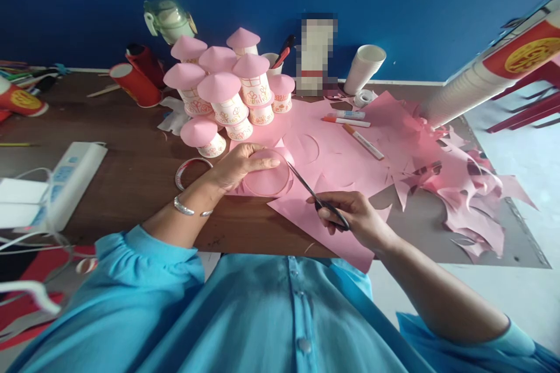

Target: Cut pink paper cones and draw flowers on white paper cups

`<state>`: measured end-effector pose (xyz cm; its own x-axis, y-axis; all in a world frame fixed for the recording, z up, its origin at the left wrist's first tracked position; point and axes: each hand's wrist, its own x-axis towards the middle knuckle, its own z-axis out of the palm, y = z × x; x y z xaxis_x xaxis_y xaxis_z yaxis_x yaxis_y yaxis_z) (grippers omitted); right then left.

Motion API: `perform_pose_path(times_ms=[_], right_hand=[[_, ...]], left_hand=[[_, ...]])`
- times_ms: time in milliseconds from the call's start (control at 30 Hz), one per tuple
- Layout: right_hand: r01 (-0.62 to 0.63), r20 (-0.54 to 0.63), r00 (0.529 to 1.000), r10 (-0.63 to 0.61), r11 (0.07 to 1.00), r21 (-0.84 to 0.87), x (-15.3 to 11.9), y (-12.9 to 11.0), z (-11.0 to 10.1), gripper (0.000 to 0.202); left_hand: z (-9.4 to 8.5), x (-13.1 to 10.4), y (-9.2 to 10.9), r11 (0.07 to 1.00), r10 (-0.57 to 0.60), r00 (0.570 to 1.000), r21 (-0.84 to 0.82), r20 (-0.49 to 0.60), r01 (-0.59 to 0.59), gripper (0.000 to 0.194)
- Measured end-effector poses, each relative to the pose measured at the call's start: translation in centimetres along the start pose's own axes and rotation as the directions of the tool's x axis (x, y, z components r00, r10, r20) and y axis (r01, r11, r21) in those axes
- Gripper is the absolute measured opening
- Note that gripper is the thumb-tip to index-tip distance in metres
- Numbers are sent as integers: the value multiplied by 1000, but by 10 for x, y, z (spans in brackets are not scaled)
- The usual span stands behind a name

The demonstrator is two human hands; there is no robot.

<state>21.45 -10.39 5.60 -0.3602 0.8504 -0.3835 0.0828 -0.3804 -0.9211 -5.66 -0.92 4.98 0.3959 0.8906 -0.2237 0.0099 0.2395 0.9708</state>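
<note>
Between thumb and fingers, my left hand [245,166] pinches a pink paper circle [268,178] with an outline drawn near its rim. My right hand [345,215] grips black-handled scissors [306,185], their blades pointing up-left and meeting the circle's right edge. Under both hands lie sheets of pink paper [341,151], one marked with a drawn curve. Just beyond my left hand stand several decorated paper cups with pink cone roofs [219,88], some of them stacked. A roll of tape [190,173] lies beside my left wrist.
Pink paper scraps [468,198] are heaped at the right table edge. Markers [363,141] lie on the paper. White cups [365,68] stand by the blue wall, and a long cup stack [464,90] leans at right. A power strip [72,186] with cables sits at left.
</note>
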Motion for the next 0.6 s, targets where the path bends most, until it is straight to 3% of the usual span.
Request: perform_pose_path(times_ms=[133, 400, 600], right_hand=[[8, 11, 1000, -8, 1000, 2, 4, -4, 2, 56], [-1, 27, 1000, 1, 1000, -9, 7, -5, 3, 58], [7, 28, 1000, -8, 1000, 21, 6, -5, 2, 58]], left_hand=[[3, -2, 3, 997, -69, 997, 27, 31, 68, 41], [-1, -1, 6, 1000, 0, 999, 10, 51, 0, 29], [4, -4, 7, 998, -59, 996, -7, 69, 59, 35]])
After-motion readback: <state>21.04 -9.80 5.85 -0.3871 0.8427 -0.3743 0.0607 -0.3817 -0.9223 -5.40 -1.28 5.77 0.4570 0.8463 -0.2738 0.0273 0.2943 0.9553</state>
